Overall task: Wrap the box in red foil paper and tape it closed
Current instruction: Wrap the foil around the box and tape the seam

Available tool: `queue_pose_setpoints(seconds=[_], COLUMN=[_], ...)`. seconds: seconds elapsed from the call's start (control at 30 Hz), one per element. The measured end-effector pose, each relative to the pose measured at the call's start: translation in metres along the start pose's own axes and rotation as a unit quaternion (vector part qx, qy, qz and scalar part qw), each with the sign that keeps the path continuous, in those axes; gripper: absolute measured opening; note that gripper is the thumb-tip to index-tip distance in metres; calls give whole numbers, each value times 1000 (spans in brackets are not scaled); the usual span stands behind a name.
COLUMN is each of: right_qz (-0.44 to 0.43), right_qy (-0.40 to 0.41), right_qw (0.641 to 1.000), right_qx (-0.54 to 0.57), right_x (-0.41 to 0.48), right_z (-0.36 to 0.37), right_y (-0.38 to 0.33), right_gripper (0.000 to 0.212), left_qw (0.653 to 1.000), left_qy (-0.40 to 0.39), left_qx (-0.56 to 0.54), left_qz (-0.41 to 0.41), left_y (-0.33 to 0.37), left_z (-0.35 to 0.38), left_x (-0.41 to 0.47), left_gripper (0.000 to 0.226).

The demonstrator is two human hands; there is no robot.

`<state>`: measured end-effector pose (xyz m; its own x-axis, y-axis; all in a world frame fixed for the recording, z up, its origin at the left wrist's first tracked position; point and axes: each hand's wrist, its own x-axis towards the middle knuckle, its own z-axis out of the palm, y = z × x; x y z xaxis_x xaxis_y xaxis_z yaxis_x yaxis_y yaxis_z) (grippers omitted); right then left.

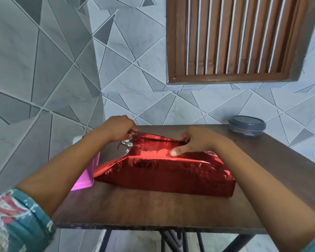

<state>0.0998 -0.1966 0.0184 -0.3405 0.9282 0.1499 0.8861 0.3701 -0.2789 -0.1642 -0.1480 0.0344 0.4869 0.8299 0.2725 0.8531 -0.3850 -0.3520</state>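
- Squarely in the middle of the brown worktop [135, 206] lies the red foil paper [164, 170], folded over a flat, oblong shape; the box itself is hidden under it.
- Its near side and top are covered in foil, with a sharp crease along the near top edge.
- At the far left corner the foil is gathered upward, and a bit of its silver underside [126, 143] shows there.
- The left hand [119, 129] has a closed grip: its curled fingers pinch the raised foil edge at that far left corner.
- The right hand [198, 142] rests on top of the parcel toward its right end. Its thumb presses flat on the foil and its fingers curl over the far fold, so this grip too holds the foil.
- A pink object [87, 177] sits just beside the parcel's left end, at the worktop's left edge; what it is cannot be told.
- A grey round lidded container [246, 125] stands at the far right corner, well apart from the parcel.
- A patterned teal sleeve [20, 215] covers the left upper arm.
- Behind is a grey tiled wall [44, 70] with a brown slatted shutter [235, 39].
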Motion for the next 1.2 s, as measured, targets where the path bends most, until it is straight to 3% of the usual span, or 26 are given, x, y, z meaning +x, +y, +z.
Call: queue_pose_setpoints(seconds=[0.07, 0.13, 0.27, 0.4, 0.47, 0.57, 0.7, 0.8, 0.83, 0.9, 1.0, 1.03, 1.1, 1.2], right_qz=[-12, -21, -15, -6, -3, -1, -3, -7, -6, -2, 0, 0, -3, -11], right_qy=[-38, -62, -51, -36, -35, -36, -51, -52, -50, -43, -31, -27, -26, -31], right_qw=[999, 998, 998, 999, 999, 999, 999, 999, 999, 999, 999, 999, 999, 998], right_qx=[-16, -18, -28, -35, -31, -27, -16, -6, -3, 0, -9, -16, -34, -61], right_x=[-6, -11, -14, -9, -6, 0, 5, 5, 4, 3, 1, 0, -1, -3], right_z=[-1, -2, 1, 6, 9, 9, 7, 8, 9, 10, 12, 12, 12, 12], right_y=[-3, -7, -8, -3, -3, -5, -5, -2, -1, 0, 1, 1, 2, 2], right_gripper=[64, 61, 56, 68, 84, 91, 90, 90, 92, 94, 97, 97, 96, 95], left_qw=[999, 998, 999, 995, 996, 996, 977, 966, 973, 996, 961, 949, 940, 947], left_qy=[6, 17, 16, 36, 29, -8, -134, -108, -69, -17, -136, -184, -239, -224], left_qx=[46, 68, 6, -52, -24, 34, 95, 183, 169, 17, -240, -254, -243, -230], left_qz=[3, -4, -38, -79, -78, -84, -134, -149, -141, -88, -18, -18, -9, 5], left_y=[0, -1, -7, -14, -16, -16, -15, -5, 2, 16, 42, 49, 55, 54], left_z=[0, 3, 3, 4, 1, -12, -29, -43, -49, -54, -52, -47, -29, -5], left_x=[-4, -5, -13, -26, -31, -36, -43, -40, -36, -25, -18, -18, -22, -30], left_gripper=[14, 20, 20, 16, 14, 13, 22, 25, 24, 30, 83, 99, 109, 107])
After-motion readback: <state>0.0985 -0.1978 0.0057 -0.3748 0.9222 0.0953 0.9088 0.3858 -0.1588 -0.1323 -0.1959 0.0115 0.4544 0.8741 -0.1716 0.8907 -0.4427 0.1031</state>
